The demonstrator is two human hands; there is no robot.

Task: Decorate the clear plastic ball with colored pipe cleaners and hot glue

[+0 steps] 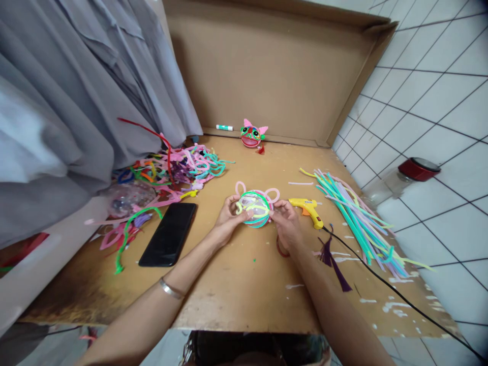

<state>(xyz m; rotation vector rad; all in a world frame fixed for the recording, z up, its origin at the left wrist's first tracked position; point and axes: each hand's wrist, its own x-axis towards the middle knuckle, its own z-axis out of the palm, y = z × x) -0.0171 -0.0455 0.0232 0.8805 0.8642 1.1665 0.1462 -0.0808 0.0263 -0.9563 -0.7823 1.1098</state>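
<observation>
Both hands hold a small round craft head (256, 216) just above the table. It has a clear shell ringed with green, teal, pale yellow and pink pipe cleaners, and two pink loops stand up like ears. My left hand (229, 219) grips its left side, thumb across the front. On the right side, my right hand (285, 221) pinches the edge between thumb and fingers. A yellow glue gun (308, 209) lies just right of my right hand. Under that wrist a dark red loop (281, 247) partly shows.
A finished-looking animal head (250, 137) and a glue stick (224, 127) stand at the back by the cardboard. Left lie tangled pipe cleaners (190, 165) and a black phone (168, 235). Right are straight pipe cleaners (354, 223), a purple tassel (335, 264), a jar (396, 180) and the gun's cord (381, 279).
</observation>
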